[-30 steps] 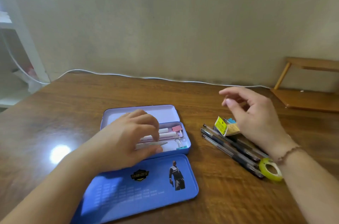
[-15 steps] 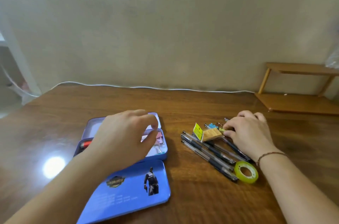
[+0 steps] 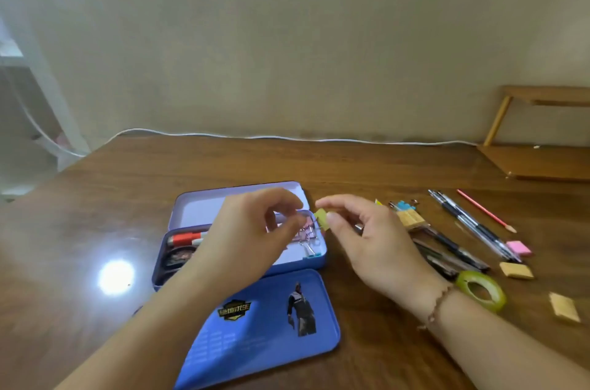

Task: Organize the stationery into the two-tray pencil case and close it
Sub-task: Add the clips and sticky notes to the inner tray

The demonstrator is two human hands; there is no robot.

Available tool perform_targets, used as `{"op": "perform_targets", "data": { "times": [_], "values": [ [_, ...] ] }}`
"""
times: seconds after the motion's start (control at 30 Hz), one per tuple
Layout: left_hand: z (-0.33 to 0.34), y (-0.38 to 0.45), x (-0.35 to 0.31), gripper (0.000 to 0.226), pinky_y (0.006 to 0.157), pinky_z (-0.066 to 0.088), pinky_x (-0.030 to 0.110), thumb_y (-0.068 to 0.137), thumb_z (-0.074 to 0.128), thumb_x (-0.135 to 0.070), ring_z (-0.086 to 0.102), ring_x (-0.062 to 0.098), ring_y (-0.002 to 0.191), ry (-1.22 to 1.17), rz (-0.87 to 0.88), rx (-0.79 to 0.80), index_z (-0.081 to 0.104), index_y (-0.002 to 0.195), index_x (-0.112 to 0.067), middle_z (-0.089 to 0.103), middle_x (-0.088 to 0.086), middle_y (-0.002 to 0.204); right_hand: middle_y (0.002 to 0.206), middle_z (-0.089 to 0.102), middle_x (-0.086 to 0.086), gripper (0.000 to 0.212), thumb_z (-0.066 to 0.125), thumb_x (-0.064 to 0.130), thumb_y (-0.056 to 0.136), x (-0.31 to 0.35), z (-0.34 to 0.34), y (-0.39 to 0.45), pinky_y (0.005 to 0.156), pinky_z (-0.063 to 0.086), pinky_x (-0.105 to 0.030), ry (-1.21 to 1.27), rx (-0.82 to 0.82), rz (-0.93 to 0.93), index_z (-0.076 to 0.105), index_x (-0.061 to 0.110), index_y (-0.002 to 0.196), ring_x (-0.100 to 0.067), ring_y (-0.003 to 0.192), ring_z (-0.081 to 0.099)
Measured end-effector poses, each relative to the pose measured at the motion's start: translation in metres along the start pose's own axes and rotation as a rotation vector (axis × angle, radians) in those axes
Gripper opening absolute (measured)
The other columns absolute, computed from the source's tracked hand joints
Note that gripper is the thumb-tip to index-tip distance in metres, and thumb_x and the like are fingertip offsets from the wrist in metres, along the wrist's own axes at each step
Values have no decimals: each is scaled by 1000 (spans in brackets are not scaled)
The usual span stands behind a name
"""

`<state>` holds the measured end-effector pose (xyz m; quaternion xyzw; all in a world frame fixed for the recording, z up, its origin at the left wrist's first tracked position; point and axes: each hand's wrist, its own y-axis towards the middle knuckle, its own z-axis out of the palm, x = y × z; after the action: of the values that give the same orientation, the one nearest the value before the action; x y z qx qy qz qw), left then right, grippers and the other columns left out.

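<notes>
Blue tin is what you are filling: the pencil case (image 3: 245, 239) lies open on the wooden table (image 3: 367, 166), its printed lid (image 3: 265, 325) flat in front of it, a red marker (image 3: 186, 238) in the lower compartment and binder clips (image 3: 308, 244) in the upper tray. Your right hand (image 3: 373, 239) is pinched shut on a small yellow-green binder clip (image 3: 321, 218), held just above the tray's right end. Your left hand (image 3: 252, 236) hovers over the tray with thumb and forefinger nearly together; whether they hold anything you cannot tell from this view. To place it well, I would lower the clip beside the others, handles folded flat, so the lid can shut later. Well apart to your right wait the pens (image 3: 463, 223), a red pencil (image 3: 485, 210), a pink eraser (image 3: 519, 247), tan erasers (image 3: 516, 270) and a green tape roll (image 3: 480, 290). Half a second ago your right hand lay down on that pile by the pens; it has since come across to the case with the clip, while your left has stayed over the tray.
</notes>
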<state>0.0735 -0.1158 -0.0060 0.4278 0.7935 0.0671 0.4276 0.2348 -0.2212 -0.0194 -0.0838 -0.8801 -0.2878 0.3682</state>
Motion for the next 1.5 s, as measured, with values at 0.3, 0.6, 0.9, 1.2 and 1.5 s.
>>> {"op": "perform_targets", "data": {
  "times": [0.3,0.6,0.9,1.2,1.5],
  "values": [
    [5,-3,6,14,62,47,27,87,63,-43,53,5,71,303,29,103,73,91,-35,61,-16,75,96,59,16,25,53,42,88,-2,13,-4,80,49,-19,-129,34,-74,64,39,110,1,93,58],
    [14,-3,8,15,67,52,36,87,63,-34,56,7,72,241,-34,182,73,79,-26,64,-11,73,85,66,25,12,68,29,85,-6,11,1,78,41,-16,-144,-1,-87,73,35,94,-1,93,51],
    [17,-5,3,21,57,45,26,89,59,-32,52,9,65,339,-29,160,72,73,-26,57,-10,66,84,61,16,12,66,38,85,-8,21,4,75,46,-28,-245,-6,-69,75,34,93,-8,90,49],
    [13,-5,3,21,61,47,25,85,55,-21,55,9,69,279,-51,168,73,77,-27,58,-14,70,76,65,13,8,68,22,84,1,1,9,72,47,-34,-237,-301,-154,72,28,82,-13,79,55],
    [9,-8,-1,24,79,46,31,91,54,-41,46,9,97,313,80,221,71,107,-35,60,-17,98,80,66,15,22,67,16,84,-29,-98,56,57,40,-14,-139,-301,123,69,38,80,2,61,54]
  ]
}}
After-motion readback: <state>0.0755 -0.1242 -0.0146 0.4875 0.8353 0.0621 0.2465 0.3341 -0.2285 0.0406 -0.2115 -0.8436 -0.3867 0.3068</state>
